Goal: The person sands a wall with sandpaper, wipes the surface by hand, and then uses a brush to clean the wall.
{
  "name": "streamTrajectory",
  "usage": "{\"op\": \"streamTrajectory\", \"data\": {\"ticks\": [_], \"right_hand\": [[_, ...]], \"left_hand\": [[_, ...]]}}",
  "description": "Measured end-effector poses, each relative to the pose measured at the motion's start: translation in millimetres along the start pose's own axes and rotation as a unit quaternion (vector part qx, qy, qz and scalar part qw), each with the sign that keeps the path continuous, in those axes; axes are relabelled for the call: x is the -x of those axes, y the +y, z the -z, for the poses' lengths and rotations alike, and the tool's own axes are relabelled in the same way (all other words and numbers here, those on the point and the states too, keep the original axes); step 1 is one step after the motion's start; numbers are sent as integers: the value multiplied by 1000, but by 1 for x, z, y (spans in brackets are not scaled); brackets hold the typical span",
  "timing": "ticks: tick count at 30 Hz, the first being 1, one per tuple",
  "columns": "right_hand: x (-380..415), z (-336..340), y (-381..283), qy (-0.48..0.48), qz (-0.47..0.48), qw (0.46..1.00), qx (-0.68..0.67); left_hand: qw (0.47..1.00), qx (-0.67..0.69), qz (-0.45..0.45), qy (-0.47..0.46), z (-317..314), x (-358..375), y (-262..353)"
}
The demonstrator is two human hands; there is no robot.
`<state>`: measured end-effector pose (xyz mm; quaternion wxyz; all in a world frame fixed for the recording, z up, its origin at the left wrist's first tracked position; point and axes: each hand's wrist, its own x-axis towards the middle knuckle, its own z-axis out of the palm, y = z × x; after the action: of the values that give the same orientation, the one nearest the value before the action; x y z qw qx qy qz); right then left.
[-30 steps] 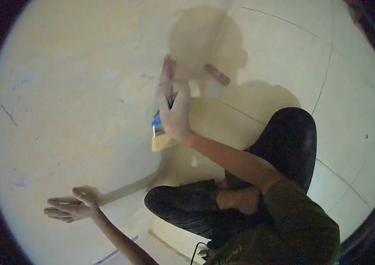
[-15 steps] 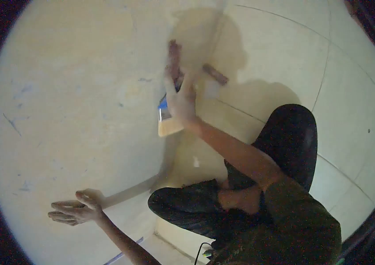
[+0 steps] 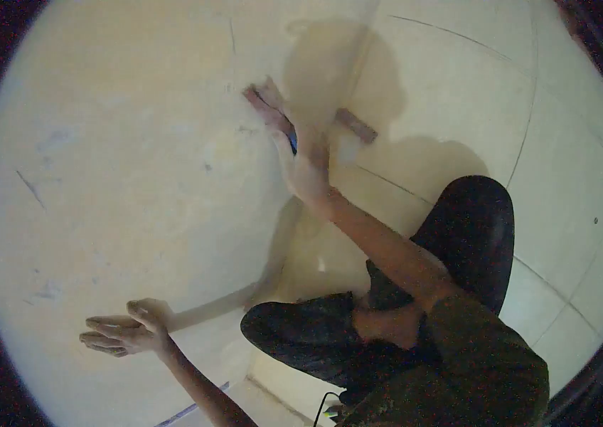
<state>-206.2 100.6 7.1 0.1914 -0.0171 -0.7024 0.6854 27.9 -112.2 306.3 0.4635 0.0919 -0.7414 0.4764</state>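
My left hand (image 3: 127,333) rests on the pale wall (image 3: 138,213) at the lower left, fingers spread, holding nothing. Higher up, near where wall and floor meet, my right hand (image 3: 308,160) is closed around a brush, of which only a blue part (image 3: 293,141) shows between thumb and fingers; its bristles are hidden. A reddish-brown piece (image 3: 266,107) sticks out beyond the fingertips against the wall; how it is held is unclear. Another reddish-brown piece (image 3: 357,126) lies on the floor just right of that hand.
Light floor tiles (image 3: 564,213) with dark joints extend to the right. My bent legs in dark trousers (image 3: 468,235) are at the centre right. A thin black cable (image 3: 318,409) runs at the bottom. Shadows of my head and arms fall on wall and floor.
My right hand has turned and shifted slightly; the brush's pale bristles no longer show. The reddish-brown piece at its fingertips now tilts to the left. My left hand has barely moved.
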Motion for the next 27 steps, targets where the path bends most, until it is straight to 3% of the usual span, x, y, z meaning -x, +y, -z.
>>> {"op": "streamTrajectory", "data": {"ticks": [4,6,9,15,18,24,27], "right_hand": [[-9,-2,24,34,80,994,60],[-4,4,16,18,55,998,-3],[-20,3,12,-26,6,999,31],[-17,12,26,15,70,997,44],[-41,12,29,-45,59,995,61],[-34,21,51,-11,69,994,87],[-47,20,46,-48,92,993,59]], "left_hand": [[1000,4,-8,-1,1,-8,6],[1000,1,2,-2,2,-4,4],[1000,-3,0,-7,2,-5,14],[1000,14,-7,8,-3,-7,18],[1000,7,-4,6,-7,-10,30],[1000,3,3,0,-3,-13,37],[1000,6,-13,-1,-2,-7,42]]}}
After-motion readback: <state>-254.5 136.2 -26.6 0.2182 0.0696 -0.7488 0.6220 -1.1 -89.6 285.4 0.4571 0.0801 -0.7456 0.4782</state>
